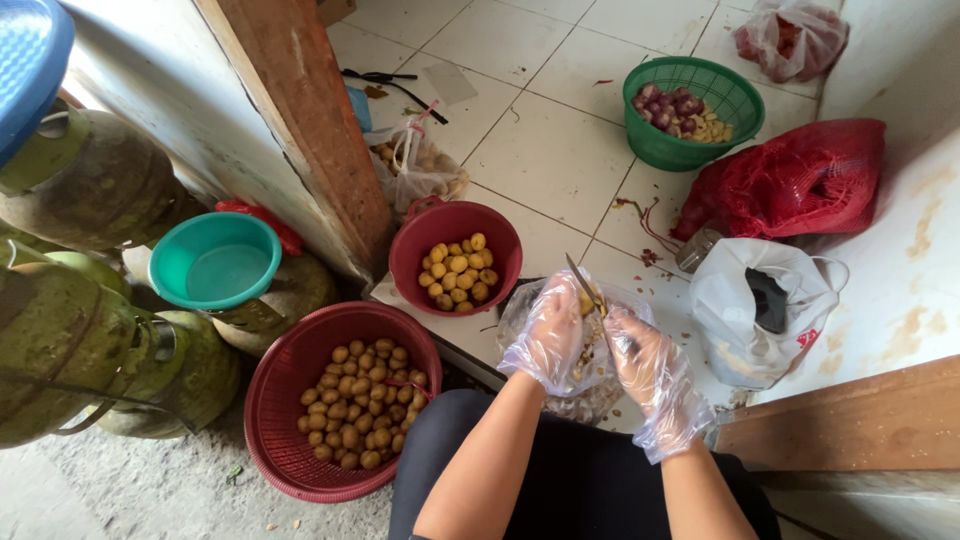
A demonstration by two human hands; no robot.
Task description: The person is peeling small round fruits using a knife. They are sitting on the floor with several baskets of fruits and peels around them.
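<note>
Just right of the small maroon plastic bowl [455, 235] of peeled yellow potatoes, the gloved left hand [548, 335] pinches a small potato [586, 303] while the gloved right hand [645, 365] grips a steel knife [585, 284], mid-peel; next it wants turning.

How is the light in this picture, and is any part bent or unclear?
Head view: soft daylight, weak shadows; the white tiles look bright. Wide lens bends the gas cylinders at the left edge. The gloved left hand and right hand are sharp; the knife is thin.
</note>
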